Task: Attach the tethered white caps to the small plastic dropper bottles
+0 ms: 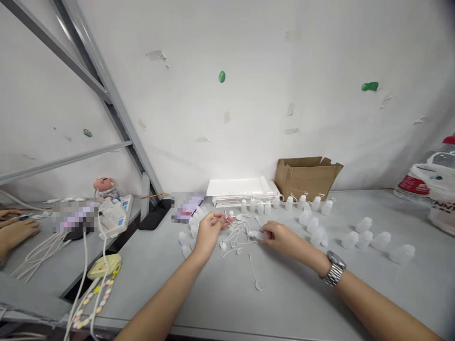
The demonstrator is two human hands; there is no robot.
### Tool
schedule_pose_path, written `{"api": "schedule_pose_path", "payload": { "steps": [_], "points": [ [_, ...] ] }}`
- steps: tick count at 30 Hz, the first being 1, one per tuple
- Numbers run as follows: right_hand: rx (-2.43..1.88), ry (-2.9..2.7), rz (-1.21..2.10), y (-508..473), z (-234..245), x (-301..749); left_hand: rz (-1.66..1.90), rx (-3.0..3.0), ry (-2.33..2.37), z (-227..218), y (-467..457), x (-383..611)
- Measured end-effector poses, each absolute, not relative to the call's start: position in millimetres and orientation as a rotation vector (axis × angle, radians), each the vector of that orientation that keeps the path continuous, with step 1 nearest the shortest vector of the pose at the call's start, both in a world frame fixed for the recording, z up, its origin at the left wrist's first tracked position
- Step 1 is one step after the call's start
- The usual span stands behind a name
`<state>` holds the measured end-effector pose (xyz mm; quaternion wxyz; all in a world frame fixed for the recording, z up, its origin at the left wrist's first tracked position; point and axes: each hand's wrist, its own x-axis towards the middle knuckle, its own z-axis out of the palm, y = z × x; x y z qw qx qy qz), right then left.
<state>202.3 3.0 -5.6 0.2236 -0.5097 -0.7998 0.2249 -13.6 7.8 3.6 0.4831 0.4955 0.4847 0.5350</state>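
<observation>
Fingers point(217, 219) of the left hand point(209, 233) pinch narrowly on a thin white cap strap point(226, 218), lifted just above the table. The right hand point(280, 237) has its fingertips point(267, 233) closed on a small white dropper bottle point(256, 234) lying on its side near the middle of the grey table point(227, 308). The table has its widest bare stretch between the forearms and the near edge. A dark gap point(106, 258) separates its left edge from a second table, where another person's hand point(16, 233) rests among white cables. Against the wall stand one open cardboard box point(306, 177) and one stack of white sheets point(241, 188). At the far right a white plastic bag point(442, 203) shows print cut off by the frame, unreadable, beside a red-labelled bottle point(412, 182). About nine bottles point(260, 207) stand in a row before the stack. Some eight more point(364, 239) lie tipped on the right, well apart from the hands. A tangle of loose straps point(239, 233) sits between the hands, and one strap point(254, 275) lies alone nearer the edge. A metal watch point(334, 269) circles the right wrist.
</observation>
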Motion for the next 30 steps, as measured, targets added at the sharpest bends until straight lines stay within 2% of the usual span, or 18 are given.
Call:
{"api": "schedule_pose_path", "payload": {
  "steps": [3,9,21,30],
  "points": [
    [-1.28,-2.072,0.686,-0.8,-8.7,192.5,1.318,1.131,1.13,4.8,6.4,-14.8],
    [-0.969,-1.79,1.269,-16.6,-1.8,167.6,1.224,1.093,1.018,7.0,-2.0,-9.4],
    [-1.082,-1.816,1.228,-21.6,-12.7,160.8,1.417,0.833,0.812,10.0,1.6,-13.5],
    [-1.114,-1.759,1.227,-18.8,-11.7,160.9,1.281,0.842,0.798,13.6,-6.4,-7.8]
  ]
}}
